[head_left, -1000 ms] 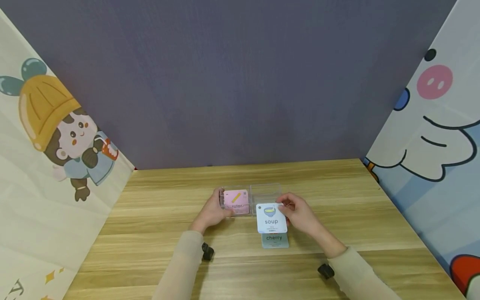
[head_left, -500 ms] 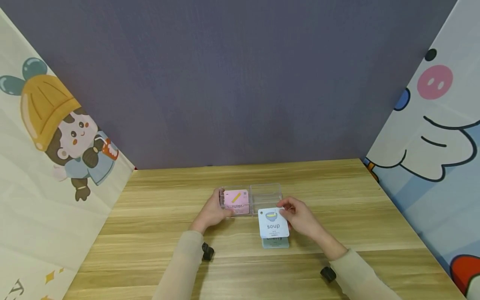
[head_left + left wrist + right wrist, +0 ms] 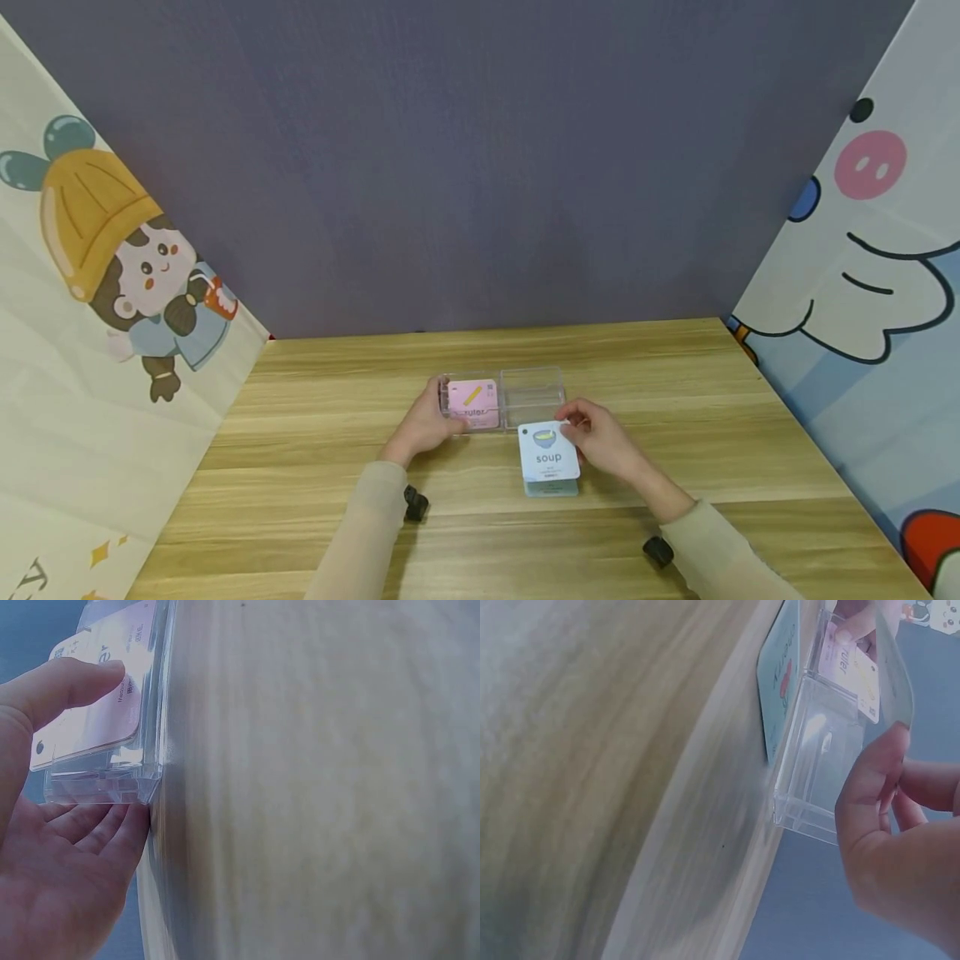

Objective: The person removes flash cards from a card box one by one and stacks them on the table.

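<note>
In the head view, a clear two-compartment plastic box point(image 3: 502, 402) sits on the table. A pink "ruler" flashcard point(image 3: 472, 400) lies in its left compartment; the right one is bare. My left hand point(image 3: 422, 427) grips the box's left end, thumb over the pink card and fingers under the end wall, as the left wrist view shows. Between thumb and fingers, my right hand point(image 3: 609, 440) pinches a white "soup" flashcard point(image 3: 549, 460) by its upper right corner. Held above the table, it covers most of a green "cherry" flashcard point(image 3: 551, 490), which the right wrist view shows point(image 3: 778, 690) flat in front of the box.
The wood-grain table point(image 3: 337, 367) ends at a dark blue-grey panel point(image 3: 465, 167) behind the box. Cartoon-printed sheets stand at left point(image 3: 45, 400) and right point(image 3: 862, 400). A small black device point(image 3: 657, 551) shows by the right wrist.
My right hand has drawn the soup card slightly toward me and down, so it now hides more of the cherry card. The left hand and the box have stayed put.
</note>
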Available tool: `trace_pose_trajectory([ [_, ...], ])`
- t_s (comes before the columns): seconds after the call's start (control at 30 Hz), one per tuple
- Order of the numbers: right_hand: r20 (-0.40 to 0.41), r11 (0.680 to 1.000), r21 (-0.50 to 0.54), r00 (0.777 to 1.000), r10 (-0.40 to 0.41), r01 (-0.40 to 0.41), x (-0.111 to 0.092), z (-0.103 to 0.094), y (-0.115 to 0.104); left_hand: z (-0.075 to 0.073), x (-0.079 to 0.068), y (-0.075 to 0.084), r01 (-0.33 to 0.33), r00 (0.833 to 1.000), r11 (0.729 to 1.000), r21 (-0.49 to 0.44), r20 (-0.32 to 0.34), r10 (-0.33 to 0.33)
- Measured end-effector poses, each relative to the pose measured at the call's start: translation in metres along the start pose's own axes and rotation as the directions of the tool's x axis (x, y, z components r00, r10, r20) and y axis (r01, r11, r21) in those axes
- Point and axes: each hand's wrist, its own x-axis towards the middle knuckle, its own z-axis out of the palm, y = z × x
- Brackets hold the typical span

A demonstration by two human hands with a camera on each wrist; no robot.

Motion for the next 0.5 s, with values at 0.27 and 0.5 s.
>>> trace_pose_trajectory([
  [0.27, 0.003, 1.000, -0.009, 1.000, -0.013, 0.013, 0.0000, 0.0048, 0.0080, 0.0005, 0.0002, -0.0011, -0.002, 1.000, 1.000, -0.010, 0.000, 0.002],
  [0.5, 0.009, 0.999, -0.031, 1.000, 0.005, -0.005, -0.0011, 0.0065, 0.0109, 0.0008, 0.0003, -0.0013, -0.011, 1.000, 1.000, -0.005, -0.002, 0.011],
])
